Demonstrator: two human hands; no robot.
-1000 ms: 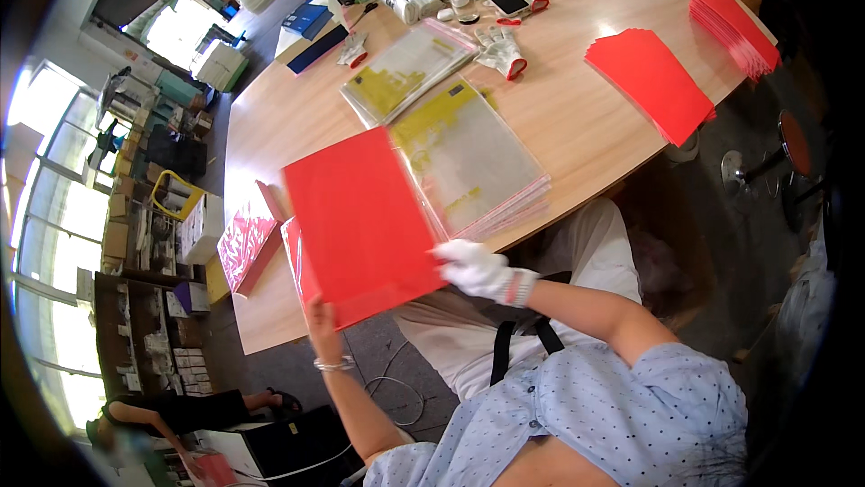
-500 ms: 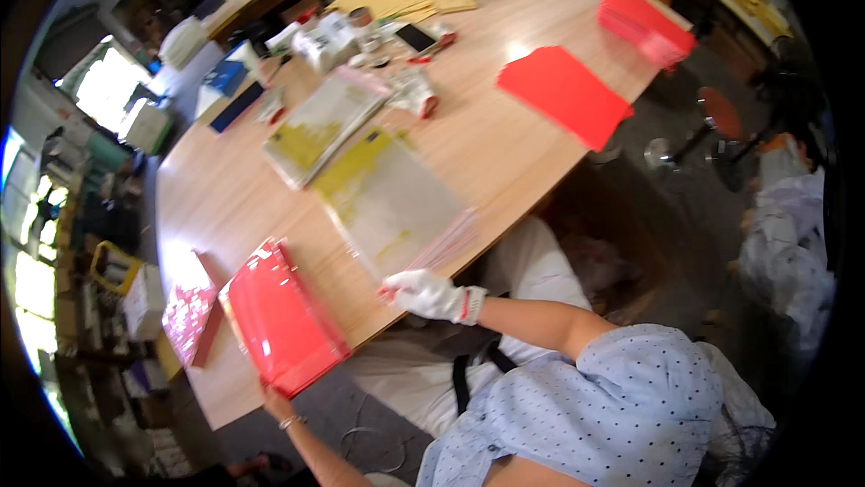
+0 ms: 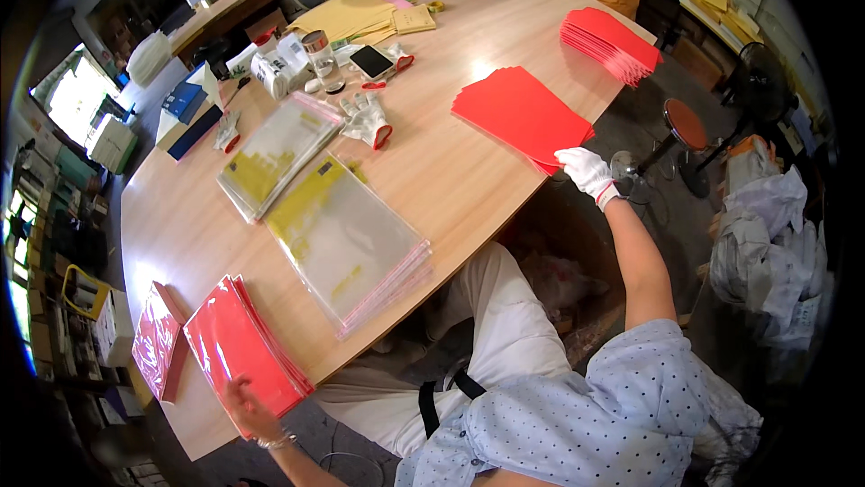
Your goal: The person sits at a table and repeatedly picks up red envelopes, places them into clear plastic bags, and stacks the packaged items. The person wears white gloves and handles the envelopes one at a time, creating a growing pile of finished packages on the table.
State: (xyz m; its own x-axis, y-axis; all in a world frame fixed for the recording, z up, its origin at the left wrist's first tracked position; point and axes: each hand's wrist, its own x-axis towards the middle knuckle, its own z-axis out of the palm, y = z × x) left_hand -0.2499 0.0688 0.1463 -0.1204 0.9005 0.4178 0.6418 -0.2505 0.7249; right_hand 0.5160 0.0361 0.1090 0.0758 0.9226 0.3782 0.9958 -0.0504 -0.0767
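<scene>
The bare left hand (image 3: pixel 245 404), at the lower left of the frame, is pressed on a stack of bagged red sheets (image 3: pixel 241 349), fingers spread, nothing gripped. At centre, clear plastic sleeves (image 3: pixel 345 241) are piled on the wooden table (image 3: pixel 450 172). To the right, the edge of a red paper stack (image 3: pixel 521 114) (near the table's rim) is pinched by the gloved right hand (image 3: pixel 584 170).

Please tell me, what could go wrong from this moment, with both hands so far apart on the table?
The stack of red sheets under the gloved right hand overhangs the table edge, so sheets could slide off. The bagged red pile under the bare left hand also sits at the edge. The glossy clear bags nearby might slip if nudged.
</scene>
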